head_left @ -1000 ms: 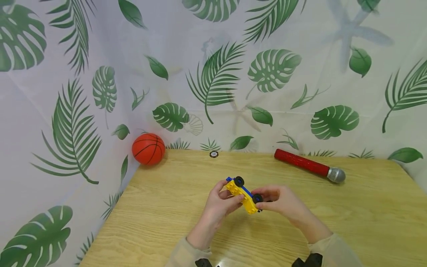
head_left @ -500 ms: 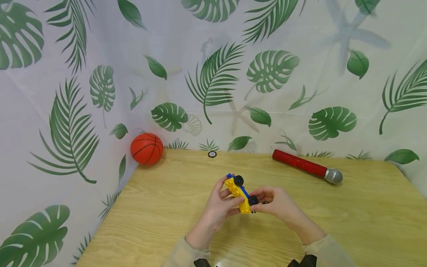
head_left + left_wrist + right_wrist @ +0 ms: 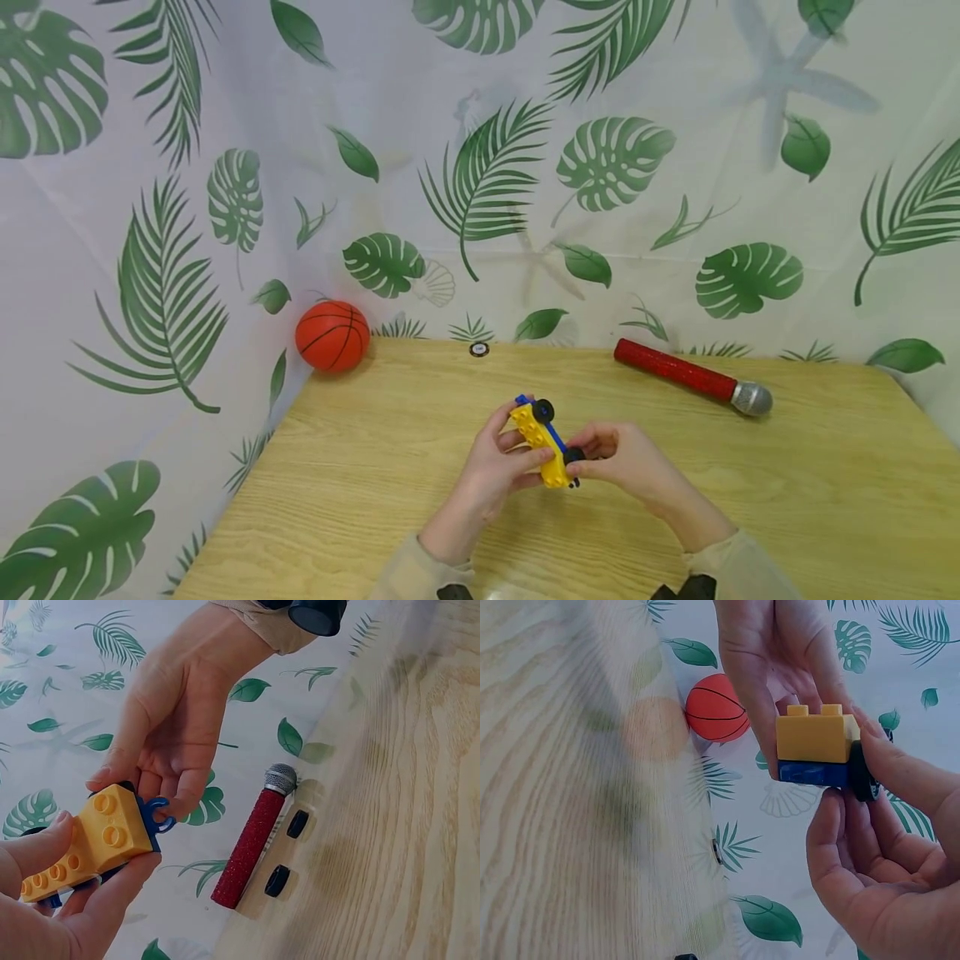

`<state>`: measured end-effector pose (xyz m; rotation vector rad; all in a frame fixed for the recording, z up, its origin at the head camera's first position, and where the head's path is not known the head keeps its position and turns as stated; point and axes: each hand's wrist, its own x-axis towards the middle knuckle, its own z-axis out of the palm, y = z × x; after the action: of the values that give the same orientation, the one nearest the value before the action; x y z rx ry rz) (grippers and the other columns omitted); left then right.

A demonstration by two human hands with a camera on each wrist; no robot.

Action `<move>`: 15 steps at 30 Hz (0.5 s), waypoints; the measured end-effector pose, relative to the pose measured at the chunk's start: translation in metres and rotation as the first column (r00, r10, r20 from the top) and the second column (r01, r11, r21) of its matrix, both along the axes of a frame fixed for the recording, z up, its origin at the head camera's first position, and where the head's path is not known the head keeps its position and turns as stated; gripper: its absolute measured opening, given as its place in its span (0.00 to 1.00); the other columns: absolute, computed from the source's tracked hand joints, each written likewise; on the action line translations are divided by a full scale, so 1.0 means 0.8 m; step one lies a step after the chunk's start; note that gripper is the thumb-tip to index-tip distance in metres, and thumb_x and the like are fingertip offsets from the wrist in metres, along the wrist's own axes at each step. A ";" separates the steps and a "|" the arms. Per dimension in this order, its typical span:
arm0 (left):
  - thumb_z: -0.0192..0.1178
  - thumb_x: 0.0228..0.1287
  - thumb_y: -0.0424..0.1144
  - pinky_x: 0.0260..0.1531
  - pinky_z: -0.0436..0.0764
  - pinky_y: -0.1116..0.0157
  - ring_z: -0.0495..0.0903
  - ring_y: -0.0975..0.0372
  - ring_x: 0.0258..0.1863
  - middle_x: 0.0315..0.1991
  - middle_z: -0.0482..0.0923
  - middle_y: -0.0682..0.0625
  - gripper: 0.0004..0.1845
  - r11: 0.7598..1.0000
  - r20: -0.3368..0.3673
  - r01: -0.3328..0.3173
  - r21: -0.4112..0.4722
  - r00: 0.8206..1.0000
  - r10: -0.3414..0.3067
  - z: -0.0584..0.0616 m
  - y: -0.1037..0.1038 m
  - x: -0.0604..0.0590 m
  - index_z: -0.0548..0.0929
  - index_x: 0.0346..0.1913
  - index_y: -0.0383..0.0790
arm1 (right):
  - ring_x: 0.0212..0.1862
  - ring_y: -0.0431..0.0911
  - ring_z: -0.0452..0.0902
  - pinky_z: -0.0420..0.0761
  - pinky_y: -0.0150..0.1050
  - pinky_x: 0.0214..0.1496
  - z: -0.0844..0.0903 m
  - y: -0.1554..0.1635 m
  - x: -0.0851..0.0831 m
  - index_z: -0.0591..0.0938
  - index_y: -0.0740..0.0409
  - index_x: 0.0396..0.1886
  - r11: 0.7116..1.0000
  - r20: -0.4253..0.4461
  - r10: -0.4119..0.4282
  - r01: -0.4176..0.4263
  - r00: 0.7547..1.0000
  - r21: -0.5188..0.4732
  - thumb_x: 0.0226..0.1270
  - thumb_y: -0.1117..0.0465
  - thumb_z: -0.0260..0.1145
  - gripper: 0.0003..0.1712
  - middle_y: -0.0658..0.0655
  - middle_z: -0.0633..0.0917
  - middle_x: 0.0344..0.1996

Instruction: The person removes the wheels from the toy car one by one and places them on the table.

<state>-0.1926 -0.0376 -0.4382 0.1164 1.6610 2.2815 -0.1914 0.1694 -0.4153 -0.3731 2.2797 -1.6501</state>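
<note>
Toy car (image 3: 537,432) has turned in left hand (image 3: 498,463).

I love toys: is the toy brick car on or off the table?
Off: both wrist views show the left hand gripping the toy brick car clear of the table.

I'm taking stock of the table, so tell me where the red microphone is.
In the head view, the red microphone lies toward the back right of the wooden table, beyond the right hand, its silver head pointing right.
</note>
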 end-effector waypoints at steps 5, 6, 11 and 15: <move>0.65 0.62 0.25 0.41 0.87 0.53 0.85 0.56 0.46 0.53 0.82 0.41 0.37 1.000 -0.011 0.014 -0.003 1.000 -0.014 -0.002 0.001 0.001 0.68 0.71 0.54 | 0.36 0.44 0.81 0.83 0.32 0.41 0.000 0.000 0.002 0.82 0.71 0.46 0.999 -0.003 -0.019 0.019 1.000 0.036 0.58 0.56 0.76 0.24 0.54 0.85 0.33; 0.65 0.62 0.25 0.41 0.87 0.53 0.85 0.56 0.45 0.52 0.82 0.41 0.37 1.000 -0.013 0.015 -0.001 1.000 -0.015 -0.002 0.001 0.001 0.68 0.71 0.54 | 0.36 0.44 0.81 0.83 0.32 0.41 0.000 0.000 0.003 0.82 0.71 0.46 0.999 -0.003 -0.021 0.021 1.000 0.040 0.58 0.56 0.76 0.24 0.54 0.85 0.33; 0.64 0.62 0.25 0.41 0.87 0.54 0.85 0.56 0.45 0.52 0.83 0.41 0.36 1.000 -0.018 0.021 0.004 1.000 -0.021 -0.002 0.001 0.003 0.69 0.71 0.53 | 0.36 0.44 0.80 0.83 0.34 0.43 -0.001 0.000 0.005 0.83 0.70 0.48 0.997 0.017 -0.046 0.044 0.999 0.065 0.58 0.57 0.76 0.24 0.53 0.85 0.33; 0.64 0.63 0.25 0.41 0.87 0.55 0.85 0.56 0.45 0.52 0.83 0.41 0.37 1.000 -0.019 0.026 -0.001 0.999 -0.026 -0.002 0.002 0.004 0.68 0.72 0.54 | 0.37 0.44 0.80 0.84 0.36 0.44 -0.002 0.001 0.004 0.83 0.69 0.49 0.995 0.013 -0.048 0.046 0.999 0.091 0.58 0.57 0.76 0.25 0.55 0.86 0.35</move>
<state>-0.1897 -0.0362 -0.4397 0.1596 1.6594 2.2676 -0.1883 0.1698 -0.4169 -0.2873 2.3594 -1.5595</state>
